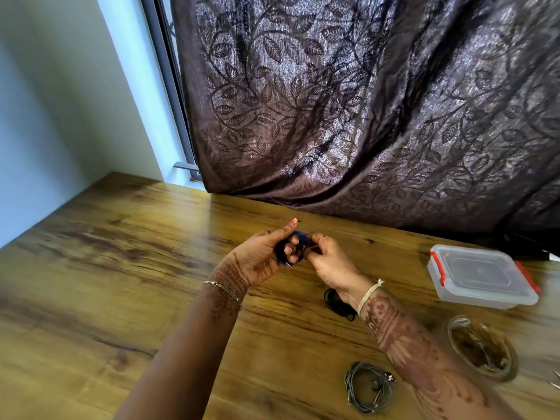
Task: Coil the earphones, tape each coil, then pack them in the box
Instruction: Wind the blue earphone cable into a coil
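On the wooden table (115,268), well to the left of the clear plastic box (481,274), the left hand (260,259) is raised above the surface. Its lower fingers curl round a dark blue earphone coil (291,247), while 1 finger points straight out. Just right of it, still left of the box, the right hand (330,265) pinches the coil's right side between thumb and fingertips; blur hides exactly which part it pinches. A black earphone coil (335,301) lies on the table under the right wrist, left of the box. A grey earphone coil (368,389) lies nearer the person, well apart from the box. A clear tape roll (481,347) lies flat just in front of the box, whose lid with red clips is on.
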